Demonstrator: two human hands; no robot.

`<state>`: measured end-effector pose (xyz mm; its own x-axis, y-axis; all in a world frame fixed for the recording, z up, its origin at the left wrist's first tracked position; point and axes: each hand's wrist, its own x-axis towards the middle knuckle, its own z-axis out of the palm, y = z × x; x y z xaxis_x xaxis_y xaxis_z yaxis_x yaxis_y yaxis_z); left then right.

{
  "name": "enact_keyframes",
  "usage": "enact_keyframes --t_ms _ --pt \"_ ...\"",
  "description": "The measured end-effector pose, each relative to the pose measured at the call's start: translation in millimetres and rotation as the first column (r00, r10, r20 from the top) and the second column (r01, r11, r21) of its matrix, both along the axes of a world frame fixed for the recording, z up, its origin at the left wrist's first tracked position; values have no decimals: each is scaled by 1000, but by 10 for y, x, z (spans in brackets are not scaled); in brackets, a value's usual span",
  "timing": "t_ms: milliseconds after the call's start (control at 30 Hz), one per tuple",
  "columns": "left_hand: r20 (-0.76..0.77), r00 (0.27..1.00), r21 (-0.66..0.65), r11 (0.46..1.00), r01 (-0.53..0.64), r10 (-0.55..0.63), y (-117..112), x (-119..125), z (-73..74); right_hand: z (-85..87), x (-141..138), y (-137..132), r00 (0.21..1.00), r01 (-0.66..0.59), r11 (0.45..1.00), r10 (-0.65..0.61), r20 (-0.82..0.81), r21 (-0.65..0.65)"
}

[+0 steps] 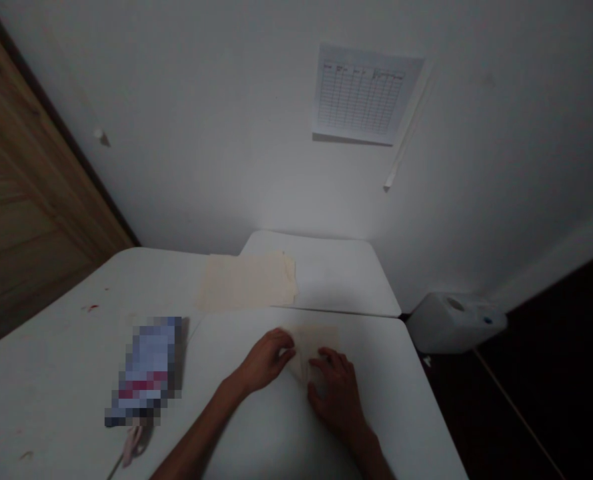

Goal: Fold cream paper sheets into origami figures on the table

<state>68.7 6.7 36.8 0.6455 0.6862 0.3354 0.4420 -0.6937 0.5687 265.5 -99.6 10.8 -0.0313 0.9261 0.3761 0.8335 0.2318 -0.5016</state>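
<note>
Item one: a folded piece of thin, pale cream fabric or paper [321, 343], lying flat on a white table top [389, 393], directly under and between the hands, with its material not certain at this resolution. Item two: the person's left hand [266, 360], bare, its fingers [287, 343] closed together against the left side of the folded piece; whether they pinch it cannot be told. Item three: the person's right hand [334, 393], bare, its fingers [326, 357] spread and gently curved, not clenched, resting on the folded piece. Item four: a flat, pale cream rectangular sheet [246, 283], lying beyond the hands, across from a second white table top [341, 273]. Item five: a pixelated, blue-and-pink object [146, 370], too obscured to identify, left of the hands, with a pale pink loop [132, 445] at its near end. Item six: a printed paper grid chart [361, 93], fixed to the white wall [216, 133]. Item seven: a white plastic box [454, 322], right of the tables. Item eight: a brown wooden door [26, 167], at far left.
</note>
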Motion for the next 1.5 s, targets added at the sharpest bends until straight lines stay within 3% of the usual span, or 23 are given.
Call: enact_keyframes --t_ms 233,467,933,1500 --pt "-69 997 60 997 -41 45 85 158 -58 89 -27 -20 1000 24 999 -24 15 -27" --pt "-90 991 84 992 -92 100 84 243 -112 64 -23 -10 1000 17 999 -17 15 -28" --pt "-107 978 27 984 -175 177 115 293 -175 84 -10 -29 999 -8 995 12 40 -97" --pt "-91 981 -1 985 -172 171 108 285 -164 229 -21 -21 997 -22 987 33 68 -160"
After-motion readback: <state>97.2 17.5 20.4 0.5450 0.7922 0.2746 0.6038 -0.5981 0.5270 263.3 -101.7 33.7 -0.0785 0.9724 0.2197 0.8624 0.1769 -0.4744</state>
